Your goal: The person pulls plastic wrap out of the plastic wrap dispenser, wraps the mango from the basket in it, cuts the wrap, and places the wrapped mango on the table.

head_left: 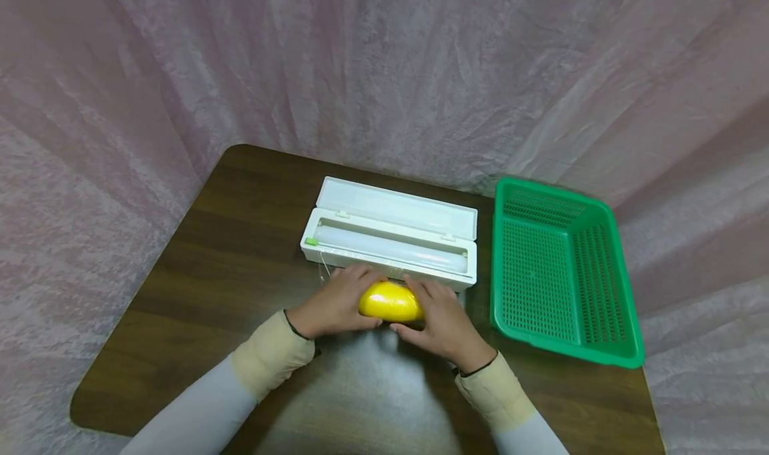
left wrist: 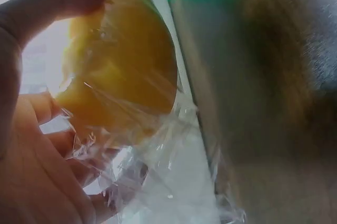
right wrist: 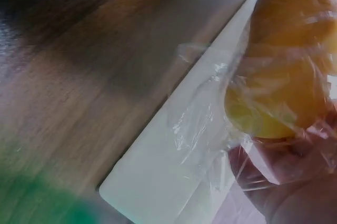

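A glossy, rounded yellow fruit (head_left: 391, 301) is held between both hands, in front of the white cling-film box. Clear cling film (left wrist: 163, 161) covers it, with loose crinkled film trailing past its lower end in the left wrist view. My left hand (head_left: 341, 303) grips the fruit's left side, thumb on the near side and fingers beyond. On the other side my right hand (head_left: 446, 316) holds the right end. In the right wrist view a film flap (right wrist: 192, 124) overlaps the white box. The fruit's far side is hidden by fingers.
Right behind the hands stands the white cling-film box (head_left: 309, 250), its lid (head_left: 396, 207) folded back and a film roll (head_left: 390, 247) inside. A green perforated basket (head_left: 627, 301) is at the right of the brown wooden table (head_left: 198, 295). Pinkish curtains (head_left: 420, 75) hang behind.
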Available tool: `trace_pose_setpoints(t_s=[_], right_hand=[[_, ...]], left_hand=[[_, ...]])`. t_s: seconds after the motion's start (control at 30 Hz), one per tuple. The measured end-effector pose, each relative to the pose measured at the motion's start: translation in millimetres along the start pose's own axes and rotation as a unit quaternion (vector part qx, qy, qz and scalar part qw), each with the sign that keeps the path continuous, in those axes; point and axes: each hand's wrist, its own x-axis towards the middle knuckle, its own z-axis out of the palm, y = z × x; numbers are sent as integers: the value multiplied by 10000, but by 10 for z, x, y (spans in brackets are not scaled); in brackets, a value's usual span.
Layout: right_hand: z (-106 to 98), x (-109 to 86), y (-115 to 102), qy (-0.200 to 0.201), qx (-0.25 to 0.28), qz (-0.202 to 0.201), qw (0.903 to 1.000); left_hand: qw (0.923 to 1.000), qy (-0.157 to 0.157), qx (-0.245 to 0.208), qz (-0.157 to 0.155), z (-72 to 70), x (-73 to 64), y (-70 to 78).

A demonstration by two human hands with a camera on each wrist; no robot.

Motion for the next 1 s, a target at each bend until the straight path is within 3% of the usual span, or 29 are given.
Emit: trace_pose_setpoints(t_s=[0.23, 0.4, 0.6, 0.77, 1.0], right_hand=[[13, -23, -31, 917, -337, -138, 9951], [19, 14, -88, 1365, -718, -506, 9867], [59, 36, -139, 1436, -1108, -692, 9810], [89, 47, -137, 1329, -1310, -545, 9809], [67, 104, -136, 1276, -1514, -436, 9792]], left_hand=[[9997, -113, -205, -70, -95, 84, -31], [9978, -184, -565, -282, -150, 157, -69], [9935, -330, -1022, -371, -236, 217, -98], [9870, -473, -1443, -521, -336, 266, -95], [9803, -750, -1684, -704, -478, 391, -139]])
